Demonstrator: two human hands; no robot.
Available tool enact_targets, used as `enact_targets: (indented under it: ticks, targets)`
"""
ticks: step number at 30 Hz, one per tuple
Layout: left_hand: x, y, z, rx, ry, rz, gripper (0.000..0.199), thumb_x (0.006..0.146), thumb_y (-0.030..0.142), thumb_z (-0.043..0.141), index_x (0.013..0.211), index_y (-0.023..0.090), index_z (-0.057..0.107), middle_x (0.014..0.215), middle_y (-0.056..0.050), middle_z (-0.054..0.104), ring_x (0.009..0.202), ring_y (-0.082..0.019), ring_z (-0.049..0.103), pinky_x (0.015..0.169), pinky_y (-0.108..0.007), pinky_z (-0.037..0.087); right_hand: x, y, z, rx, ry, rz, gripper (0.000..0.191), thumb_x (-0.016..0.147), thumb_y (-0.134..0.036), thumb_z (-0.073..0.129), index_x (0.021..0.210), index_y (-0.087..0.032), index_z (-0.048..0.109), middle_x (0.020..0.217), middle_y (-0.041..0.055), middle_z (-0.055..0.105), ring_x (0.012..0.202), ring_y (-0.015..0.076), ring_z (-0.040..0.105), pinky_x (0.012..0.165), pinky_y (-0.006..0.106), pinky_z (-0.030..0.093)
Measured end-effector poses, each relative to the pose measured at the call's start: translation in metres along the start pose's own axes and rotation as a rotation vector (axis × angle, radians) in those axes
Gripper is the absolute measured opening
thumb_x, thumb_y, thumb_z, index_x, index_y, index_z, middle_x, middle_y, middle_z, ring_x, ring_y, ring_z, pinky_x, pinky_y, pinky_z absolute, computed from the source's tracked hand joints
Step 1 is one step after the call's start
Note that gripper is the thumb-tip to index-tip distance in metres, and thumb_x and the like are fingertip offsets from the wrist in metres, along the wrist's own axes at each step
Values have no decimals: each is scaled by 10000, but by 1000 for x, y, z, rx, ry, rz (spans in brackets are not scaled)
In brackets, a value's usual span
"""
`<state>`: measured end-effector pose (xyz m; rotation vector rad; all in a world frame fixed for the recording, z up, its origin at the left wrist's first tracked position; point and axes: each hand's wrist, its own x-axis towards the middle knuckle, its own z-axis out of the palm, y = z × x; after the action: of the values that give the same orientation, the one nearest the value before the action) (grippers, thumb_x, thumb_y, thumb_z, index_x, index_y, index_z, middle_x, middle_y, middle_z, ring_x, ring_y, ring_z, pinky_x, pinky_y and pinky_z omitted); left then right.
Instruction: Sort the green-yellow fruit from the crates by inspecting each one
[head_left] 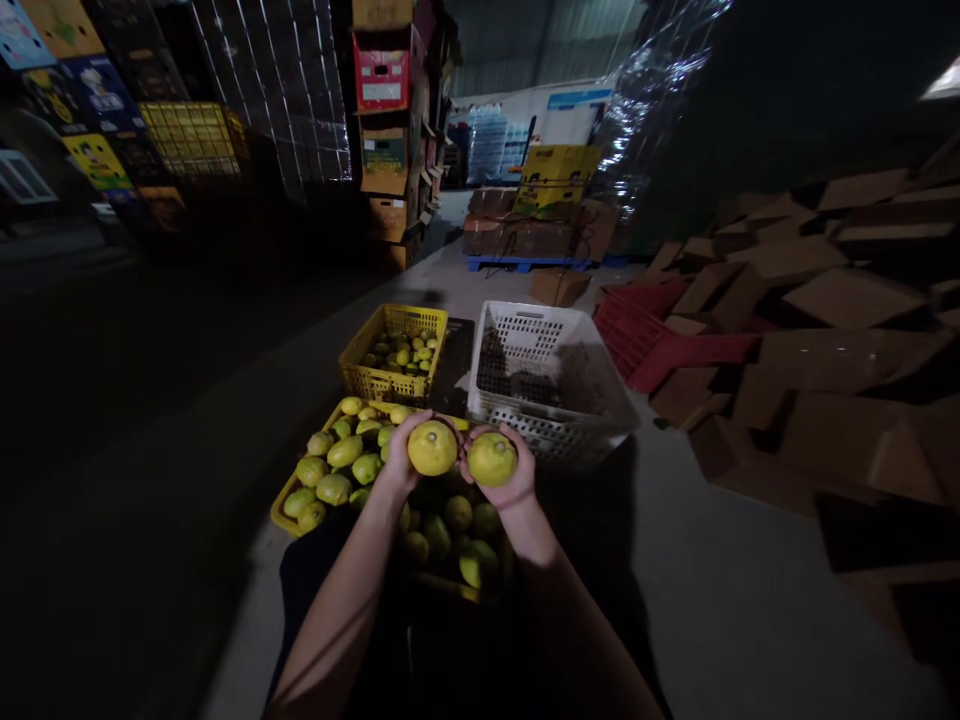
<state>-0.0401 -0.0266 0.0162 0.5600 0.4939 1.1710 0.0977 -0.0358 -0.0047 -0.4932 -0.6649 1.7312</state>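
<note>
My left hand point(409, 452) is wrapped round a yellow lemon point(432, 447). Beside it, my right hand point(516, 473) holds a second, slightly greener lemon point(491, 459). Both hands are close together above a yellow crate point(281, 505) full of yellow and green lemons point(345, 452). More lemons point(458, 514) lie in shadow below my wrists. Just beyond stands a smaller yellow crate point(364, 382) with several lemons inside. To its right is a large white crate point(551, 428) with perforated walls; no fruit shows in it.
A red crate point(637, 335) and a heap of cardboard boxes point(832, 380) lie on the right. Stacked boxes point(386, 150) stand behind. Farther back, a blue pallet point(521, 264) bears brown boxes and a yellow box point(559, 175).
</note>
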Motion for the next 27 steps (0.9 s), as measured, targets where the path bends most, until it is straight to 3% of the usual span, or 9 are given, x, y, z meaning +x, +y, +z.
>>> enact_targets:
  ticks: [4, 8, 13, 20, 24, 27]
  targets:
    - [-1, 2, -2, -35, -6, -93, 245, 704, 329, 542, 744, 115, 654, 673, -90, 672, 669, -226, 660, 549, -305, 532, -1, 1, 1, 21, -1, 18, 276, 705, -455, 593, 607, -205, 656, 570, 36, 619, 492, 167, 550, 326, 255, 400]
    - [3, 5, -7, -120, 127, -200, 309, 767, 387, 488, 801, 124, 648, 686, -90, 666, 653, -211, 660, 529, -300, 536, 3, 1, -1, 153, 111, 83, 365, 816, -482, 474, 702, -189, 660, 628, 33, 656, 518, 148, 580, 369, 231, 426]
    - [8, 5, -11, -226, 220, -191, 378, 828, 426, 450, 993, 138, 631, 800, -84, 692, 635, -184, 665, 513, -284, 548, 9, 2, -2, 243, 258, 78, 322, 871, -443, 447, 901, -203, 659, 725, 18, 717, 577, 146, 638, 444, 230, 483]
    - [8, 4, -10, -241, 209, -151, 447, 836, 408, 433, 1130, 121, 608, 802, -112, 701, 656, -197, 674, 498, -261, 537, 10, 2, -3, 249, 300, 72, 270, 869, -374, 474, 850, -178, 659, 693, 38, 721, 565, 167, 652, 483, 253, 508]
    - [8, 1, -8, -344, 170, -71, 456, 812, 365, 428, 1136, 110, 622, 841, -121, 710, 833, -229, 678, 650, -312, 559, 11, 7, -3, 158, 277, 1, 227, 815, -393, 558, 907, -218, 668, 818, 19, 732, 661, 166, 665, 563, 280, 540]
    - [8, -6, -2, -394, 159, -17, 401, 797, 315, 425, 1066, 125, 654, 888, -98, 714, 873, -212, 666, 726, -309, 546, 10, 14, 0, -69, 300, -243, 299, 788, -401, 604, 1058, -279, 642, 1081, -5, 690, 936, 163, 650, 818, 320, 538]
